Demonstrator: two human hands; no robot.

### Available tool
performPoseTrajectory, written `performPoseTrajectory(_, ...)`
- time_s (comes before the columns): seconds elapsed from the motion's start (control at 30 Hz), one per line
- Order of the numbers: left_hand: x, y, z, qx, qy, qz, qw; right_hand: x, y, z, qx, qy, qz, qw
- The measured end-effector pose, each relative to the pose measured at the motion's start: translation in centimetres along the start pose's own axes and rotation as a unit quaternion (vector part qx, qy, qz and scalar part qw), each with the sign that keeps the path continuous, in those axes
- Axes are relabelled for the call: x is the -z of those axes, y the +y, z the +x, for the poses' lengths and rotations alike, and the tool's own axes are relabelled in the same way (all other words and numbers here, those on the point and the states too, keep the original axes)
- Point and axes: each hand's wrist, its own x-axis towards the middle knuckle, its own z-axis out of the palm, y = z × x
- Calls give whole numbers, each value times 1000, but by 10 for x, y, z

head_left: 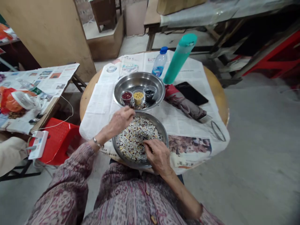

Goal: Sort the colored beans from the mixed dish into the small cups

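Observation:
A steel basin [165, 131] close to me holds mixed grains and beans [134, 137], white with dark red, yellow and black bits. Over its far left rim, my left hand [120, 120] is closed with the fingertips together; whatever they hold is hidden. My right hand [158, 154] reaches into the basin's right side, thumb and fingers pinched at the grains, the contents too small to make out. Just beyond stands a second steel basin [140, 76]. Inside it are small clear cups of red beans [127, 95], yellow grains [138, 95] and black beans [149, 92], with loose beans in front.
Newspaper covers the round table [96, 98]. Behind and right are a water bottle [159, 62], a teal bottle [179, 59], a folded umbrella [185, 103], a dark tablet [192, 93] and glasses [217, 131]. At left, a power strip [38, 144] sits by a red stool [58, 137].

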Motion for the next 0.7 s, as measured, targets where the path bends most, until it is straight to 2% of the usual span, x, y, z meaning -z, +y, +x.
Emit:
performPoseTrajectory(0.13,-28,35,-64,-88,-168,-25,982,-1,-1,0,-13,8,-7,1000)
performPoseTrajectory(0.2,-42,44,-82,-132,-209,-21,969,-2,-1,-1,-15,6,-3,1000)
performPoseTrajectory(0.27,-51,44,-86,-135,-210,4,968,-2,-1,-1,-14,2,-1,1000)
performPoseTrajectory(0.33,-54,39,-79,-100,-193,27,976,-2,-1,-1,-14,4,-2,1000)
performPoseTrajectory(0.53,-49,19,-42,37,-67,36,996,-5,0,0,-11,30,-33,999)
performPoseTrajectory(0.63,-53,19,-30,78,-86,34,993,-6,0,1,-12,38,-57,998)
performPoseTrajectory(0.7,-57,21,-26,64,-112,11,992,-7,-1,1,-13,44,-58,997)
